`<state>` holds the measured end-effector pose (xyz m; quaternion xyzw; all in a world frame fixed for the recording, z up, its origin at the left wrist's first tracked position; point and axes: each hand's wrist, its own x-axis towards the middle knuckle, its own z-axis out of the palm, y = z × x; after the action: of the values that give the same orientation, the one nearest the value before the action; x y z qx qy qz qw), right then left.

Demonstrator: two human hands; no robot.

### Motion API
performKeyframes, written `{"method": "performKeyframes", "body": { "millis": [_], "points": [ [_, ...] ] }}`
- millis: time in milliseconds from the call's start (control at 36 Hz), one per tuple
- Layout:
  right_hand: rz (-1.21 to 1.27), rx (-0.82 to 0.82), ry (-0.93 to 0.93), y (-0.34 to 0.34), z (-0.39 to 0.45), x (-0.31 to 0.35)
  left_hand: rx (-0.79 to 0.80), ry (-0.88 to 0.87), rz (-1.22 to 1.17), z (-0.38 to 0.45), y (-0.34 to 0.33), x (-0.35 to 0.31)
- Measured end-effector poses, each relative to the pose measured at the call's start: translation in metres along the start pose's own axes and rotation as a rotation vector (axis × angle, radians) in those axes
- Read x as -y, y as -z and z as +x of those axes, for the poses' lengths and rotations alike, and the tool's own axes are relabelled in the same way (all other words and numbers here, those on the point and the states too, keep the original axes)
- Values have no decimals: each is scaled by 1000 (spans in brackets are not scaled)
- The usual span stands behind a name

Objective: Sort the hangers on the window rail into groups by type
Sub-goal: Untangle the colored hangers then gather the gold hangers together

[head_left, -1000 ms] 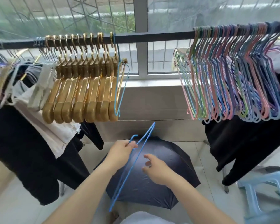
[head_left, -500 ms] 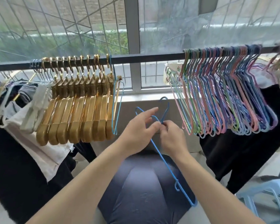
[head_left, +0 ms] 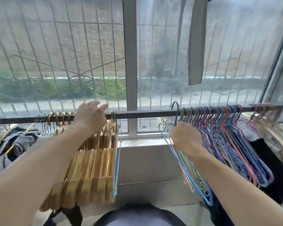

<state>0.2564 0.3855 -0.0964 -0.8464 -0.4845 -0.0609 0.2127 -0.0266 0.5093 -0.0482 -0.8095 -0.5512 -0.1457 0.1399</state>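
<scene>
Window rail (head_left: pixel 145 114) holds gold hangers (head_left: pixel 95 160) apart from coloured wire hangers (head_left: pixel 227 144).

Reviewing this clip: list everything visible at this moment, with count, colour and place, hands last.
rail: one, dark, across the window.
gold hangers: a packed bunch, left on the rail.
blue hanger: one, hook at the rail, left end of the coloured group.
coloured wire hangers: many, pink, blue, green, right on the rail.
dark clothes: black, hanging far right.
left hand: open, fingers straight, over the rail above the gold hangers.
right hand: grips the blue hanger.
</scene>
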Motion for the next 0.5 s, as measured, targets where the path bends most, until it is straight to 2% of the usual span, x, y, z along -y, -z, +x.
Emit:
{"method": "performKeyframes", "body": {
  "millis": [83, 194, 500],
  "points": [
    [-127, -37, 16, 0, 13, 5, 77, 17, 58, 4, 0, 11],
    [-218, -26, 33, -3, 25, 8, 31, -39, 57, 4, -10, 19],
    [-363, 34, 108, -21, 38, 15, 50, -45, 25, 13, -17, 29]
  ]
}}
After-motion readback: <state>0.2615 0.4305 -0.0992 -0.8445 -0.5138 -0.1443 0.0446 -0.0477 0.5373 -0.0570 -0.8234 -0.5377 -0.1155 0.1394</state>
